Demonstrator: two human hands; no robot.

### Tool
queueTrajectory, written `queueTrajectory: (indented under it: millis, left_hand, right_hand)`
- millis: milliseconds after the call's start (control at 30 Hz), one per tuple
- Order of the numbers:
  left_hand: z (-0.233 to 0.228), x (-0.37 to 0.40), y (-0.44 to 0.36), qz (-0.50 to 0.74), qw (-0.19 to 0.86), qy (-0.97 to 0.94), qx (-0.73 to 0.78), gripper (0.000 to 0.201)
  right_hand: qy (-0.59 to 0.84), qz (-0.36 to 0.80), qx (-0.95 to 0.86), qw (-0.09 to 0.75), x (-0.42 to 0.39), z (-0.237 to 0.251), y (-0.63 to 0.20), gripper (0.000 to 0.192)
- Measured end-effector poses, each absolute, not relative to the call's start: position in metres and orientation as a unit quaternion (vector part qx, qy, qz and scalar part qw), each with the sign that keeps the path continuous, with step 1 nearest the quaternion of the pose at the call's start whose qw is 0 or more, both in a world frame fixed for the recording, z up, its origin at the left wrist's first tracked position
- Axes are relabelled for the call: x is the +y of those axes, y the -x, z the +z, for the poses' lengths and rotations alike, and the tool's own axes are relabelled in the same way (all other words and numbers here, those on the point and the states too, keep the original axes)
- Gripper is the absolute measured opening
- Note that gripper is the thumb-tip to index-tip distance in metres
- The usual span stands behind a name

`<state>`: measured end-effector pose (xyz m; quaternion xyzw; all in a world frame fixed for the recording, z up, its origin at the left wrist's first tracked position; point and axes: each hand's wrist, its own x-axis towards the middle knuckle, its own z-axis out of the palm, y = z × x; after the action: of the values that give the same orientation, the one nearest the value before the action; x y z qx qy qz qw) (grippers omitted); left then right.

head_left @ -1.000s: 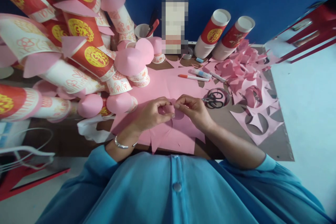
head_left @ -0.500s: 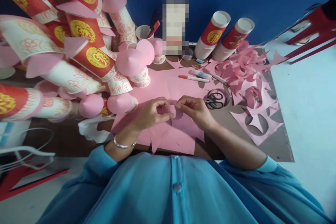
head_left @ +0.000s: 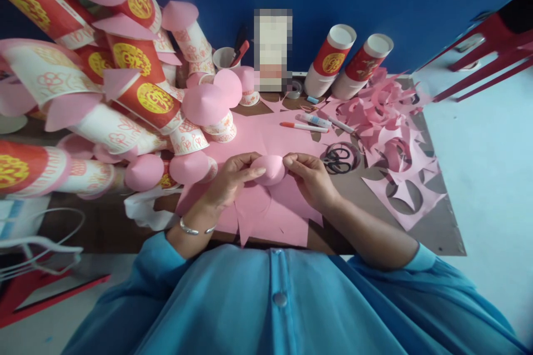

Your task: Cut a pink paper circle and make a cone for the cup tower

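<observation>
A small pink paper cone (head_left: 270, 169) sits pinched between the left hand (head_left: 227, 180) and the right hand (head_left: 310, 177), fingertips touching its two sides. Under the cone lies a large pink paper sheet (head_left: 275, 216) with cut, pointed edges. Just right of the cone rest black-handled scissors (head_left: 338, 160). Beyond the cone lie an orange-capped white marker (head_left: 303, 126) and a white glue stick (head_left: 314, 120). Left of the cone stand stacked red and white paper cups topped with pink cones (head_left: 141, 97). Farther right of the cone lies a heap of pink paper scraps (head_left: 389, 122).
</observation>
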<state>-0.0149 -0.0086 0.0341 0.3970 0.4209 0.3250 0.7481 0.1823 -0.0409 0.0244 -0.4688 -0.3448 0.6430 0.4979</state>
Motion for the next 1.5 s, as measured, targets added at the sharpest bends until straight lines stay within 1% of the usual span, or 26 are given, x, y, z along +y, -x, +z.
queueTrajectory:
  millis: [233,333,433,533,667,900,1067,1233,1333,1500]
  left_hand:
    - [0.041,-0.009,0.014,0.326,0.749,-0.379,0.436,0.033]
    - [0.042,-0.009,0.014,0.318,0.753,-0.371,0.441,0.035]
    - [0.041,-0.008,0.015,0.316,0.753,-0.374,0.440,0.036]
    - [0.038,-0.008,0.015,0.320,0.750,-0.398,0.421,0.035]
    - [0.035,-0.007,0.016,0.317,0.747,-0.423,0.405,0.032]
    - [0.032,-0.007,0.016,0.327,0.750,-0.427,0.384,0.029]
    - [0.033,-0.007,0.016,0.313,0.751,-0.428,0.393,0.031]
    - [0.033,-0.006,0.016,0.321,0.751,-0.420,0.396,0.034]
    - [0.032,-0.006,0.016,0.319,0.748,-0.427,0.395,0.033]
    - [0.030,-0.006,0.015,0.321,0.747,-0.441,0.380,0.030]
  right_hand:
    - [0.457,0.663,-0.317,0.501,-0.040,0.018,-0.181,0.050]
    - [0.439,0.675,-0.345,0.482,-0.041,0.019,-0.183,0.044]
    - [0.418,0.710,-0.351,0.445,-0.041,0.021,-0.183,0.036]
    - [0.408,0.732,-0.342,0.425,-0.042,0.022,-0.182,0.035]
    - [0.400,0.736,-0.348,0.421,-0.043,0.021,-0.180,0.032]
    - [0.391,0.720,-0.384,0.425,-0.045,0.016,-0.184,0.020]
    - [0.376,0.727,-0.390,0.422,-0.044,0.014,-0.184,0.020]
    - [0.361,0.743,-0.389,0.408,-0.044,0.012,-0.184,0.029]
    - [0.364,0.743,-0.380,0.414,-0.044,0.012,-0.183,0.031]
    - [0.384,0.730,-0.371,0.426,-0.045,0.013,-0.181,0.025]
